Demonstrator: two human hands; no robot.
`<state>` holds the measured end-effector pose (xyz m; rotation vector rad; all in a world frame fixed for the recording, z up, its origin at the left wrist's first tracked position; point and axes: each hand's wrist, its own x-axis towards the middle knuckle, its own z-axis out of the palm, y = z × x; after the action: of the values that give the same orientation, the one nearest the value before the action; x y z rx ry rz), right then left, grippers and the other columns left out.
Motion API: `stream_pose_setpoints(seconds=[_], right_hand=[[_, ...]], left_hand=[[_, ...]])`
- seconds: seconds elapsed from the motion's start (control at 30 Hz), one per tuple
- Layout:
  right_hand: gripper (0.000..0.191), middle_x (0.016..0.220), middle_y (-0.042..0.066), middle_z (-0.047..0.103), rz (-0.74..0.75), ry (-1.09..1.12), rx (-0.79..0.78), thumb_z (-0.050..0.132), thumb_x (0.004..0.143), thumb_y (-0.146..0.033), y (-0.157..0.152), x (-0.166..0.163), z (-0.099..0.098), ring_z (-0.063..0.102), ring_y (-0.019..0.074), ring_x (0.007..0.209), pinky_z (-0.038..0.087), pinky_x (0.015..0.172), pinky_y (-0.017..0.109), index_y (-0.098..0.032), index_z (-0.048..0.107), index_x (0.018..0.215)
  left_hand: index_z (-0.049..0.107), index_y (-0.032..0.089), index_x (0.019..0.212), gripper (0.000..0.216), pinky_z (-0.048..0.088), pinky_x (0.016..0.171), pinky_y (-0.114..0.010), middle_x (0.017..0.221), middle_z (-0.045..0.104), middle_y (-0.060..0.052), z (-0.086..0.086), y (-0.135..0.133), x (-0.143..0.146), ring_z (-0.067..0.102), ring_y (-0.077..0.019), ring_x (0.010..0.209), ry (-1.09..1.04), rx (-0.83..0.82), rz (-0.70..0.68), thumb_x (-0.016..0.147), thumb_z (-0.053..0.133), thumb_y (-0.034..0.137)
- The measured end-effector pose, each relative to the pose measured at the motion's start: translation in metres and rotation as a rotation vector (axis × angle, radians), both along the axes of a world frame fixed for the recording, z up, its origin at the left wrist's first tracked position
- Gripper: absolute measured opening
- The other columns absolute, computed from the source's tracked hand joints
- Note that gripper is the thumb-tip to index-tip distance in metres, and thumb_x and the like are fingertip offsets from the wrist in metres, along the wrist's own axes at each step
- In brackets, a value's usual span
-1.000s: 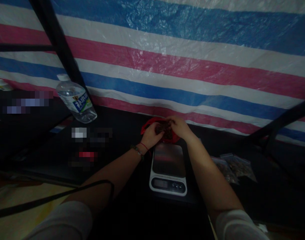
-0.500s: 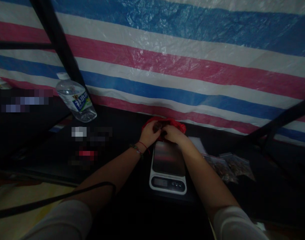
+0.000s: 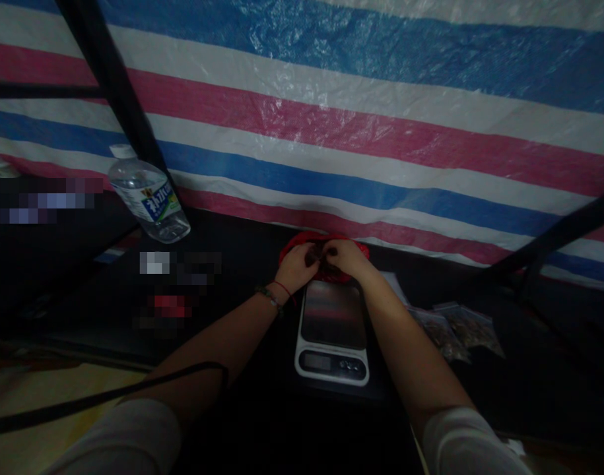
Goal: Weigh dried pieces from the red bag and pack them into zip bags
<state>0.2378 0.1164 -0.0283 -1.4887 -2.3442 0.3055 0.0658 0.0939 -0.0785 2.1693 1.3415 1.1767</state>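
Both my hands meet at a red plastic bag (image 3: 292,245) just beyond a small white kitchen scale (image 3: 333,330) on the dark table. My left hand (image 3: 296,267), with a red string and a bead bracelet at the wrist, has its fingers curled into the bag's mouth. My right hand (image 3: 348,258) is curled the same way beside it. Between the fingers shows dark brown stuff that I cannot name in this dim light. The scale's steel plate is bare.
A clear water bottle (image 3: 147,201) stands tilted at the back left beside a black diagonal pole (image 3: 108,86). Several small clear packets of brown bits (image 3: 455,326) lie right of the scale. A striped tarp (image 3: 361,132) forms the back wall. A black cable (image 3: 98,396) crosses the lower left.
My right hand has moved left and down into the bag, closer to my left hand. The brown stuff that was held up between the hands is now mostly hidden.
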Motion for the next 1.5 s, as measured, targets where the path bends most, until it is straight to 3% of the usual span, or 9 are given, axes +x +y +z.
stream_pose_setpoints(seconds=[0.17, 0.43, 0.57, 0.73, 0.9, 1.07, 1.2, 1.5], right_hand=[[0.02, 0.091, 0.002, 0.07, -0.023, 0.237, 0.07, 0.056, 0.077, -0.014, -0.001, -0.008, 0.002, 0.063, 0.0156, 0.083, 0.046, 0.078, 0.027, -0.02, 0.069, 0.091], [0.018, 0.093, 0.004, 0.067, 0.091, 0.205, 0.085, 0.057, 0.077, -0.014, -0.008, -0.019, 0.007, 0.06, 0.0162, 0.089, 0.045, 0.083, 0.029, -0.019, 0.07, 0.089], [0.025, 0.096, 0.004, 0.07, 0.004, 0.229, 0.082, 0.05, 0.082, -0.013, -0.009, -0.014, 0.012, 0.062, 0.0161, 0.089, 0.045, 0.085, 0.029, -0.02, 0.07, 0.094], [0.025, 0.095, 0.003, 0.071, 0.017, 0.152, 0.026, 0.051, 0.079, -0.01, -0.007, -0.013, 0.01, 0.063, 0.0164, 0.089, 0.046, 0.084, 0.027, -0.02, 0.071, 0.088], [0.029, 0.101, 0.006, 0.071, -0.042, 0.099, 0.037, 0.048, 0.08, -0.009, -0.002, -0.008, 0.004, 0.063, 0.0178, 0.096, 0.045, 0.087, 0.028, -0.018, 0.07, 0.097], [0.023, 0.1, 0.011, 0.071, 0.057, -0.192, -0.176, 0.056, 0.079, -0.016, -0.006, -0.005, -0.001, 0.065, 0.021, 0.089, 0.047, 0.078, 0.026, -0.016, 0.07, 0.097], [0.023, 0.098, 0.014, 0.071, 0.034, -0.34, -0.251, 0.053, 0.083, -0.021, -0.011, -0.009, 0.001, 0.065, 0.0215, 0.089, 0.047, 0.076, 0.025, -0.013, 0.071, 0.096], [0.025, 0.099, 0.015, 0.071, 0.099, -0.325, -0.263, 0.057, 0.079, -0.016, -0.015, -0.012, 0.007, 0.065, 0.0203, 0.088, 0.046, 0.075, 0.023, -0.011, 0.07, 0.1]], left_hand=[[0.06, 0.018, 0.111, 0.038, 0.05, 0.089, -0.035, 0.105, 0.067, -0.007, 0.004, -0.003, 0.003, 0.063, -0.0233, 0.098, 0.057, -0.048, -0.012, 0.075, 0.064, 0.025], [0.059, 0.017, 0.107, 0.034, 0.051, 0.086, -0.036, 0.1, 0.067, -0.008, 0.003, -0.003, 0.006, 0.064, -0.023, 0.095, 0.001, -0.097, 0.002, 0.075, 0.065, 0.028], [0.058, 0.017, 0.105, 0.032, 0.051, 0.086, -0.035, 0.103, 0.066, -0.008, 0.0, -0.001, 0.005, 0.064, -0.0216, 0.095, -0.045, -0.094, 0.008, 0.075, 0.066, 0.026], [0.057, 0.018, 0.103, 0.031, 0.052, 0.084, -0.035, 0.1, 0.066, -0.008, -0.003, 0.001, 0.004, 0.064, -0.0207, 0.093, -0.05, -0.102, 0.027, 0.074, 0.066, 0.026], [0.057, 0.018, 0.105, 0.033, 0.051, 0.087, -0.035, 0.103, 0.065, -0.008, -0.003, 0.001, 0.003, 0.063, -0.0214, 0.097, -0.046, -0.072, 0.051, 0.074, 0.066, 0.025], [0.057, 0.018, 0.104, 0.032, 0.051, 0.085, -0.033, 0.103, 0.065, -0.007, -0.002, 0.0, 0.003, 0.063, -0.0205, 0.094, -0.056, -0.091, 0.058, 0.074, 0.066, 0.026], [0.057, 0.019, 0.104, 0.032, 0.051, 0.083, -0.032, 0.101, 0.066, -0.006, 0.001, -0.002, 0.003, 0.064, -0.0198, 0.092, -0.05, -0.118, 0.064, 0.074, 0.066, 0.027], [0.058, 0.019, 0.102, 0.03, 0.05, 0.087, -0.034, 0.104, 0.065, -0.007, 0.001, -0.001, 0.005, 0.062, -0.0202, 0.096, -0.052, -0.092, 0.009, 0.073, 0.066, 0.025]])
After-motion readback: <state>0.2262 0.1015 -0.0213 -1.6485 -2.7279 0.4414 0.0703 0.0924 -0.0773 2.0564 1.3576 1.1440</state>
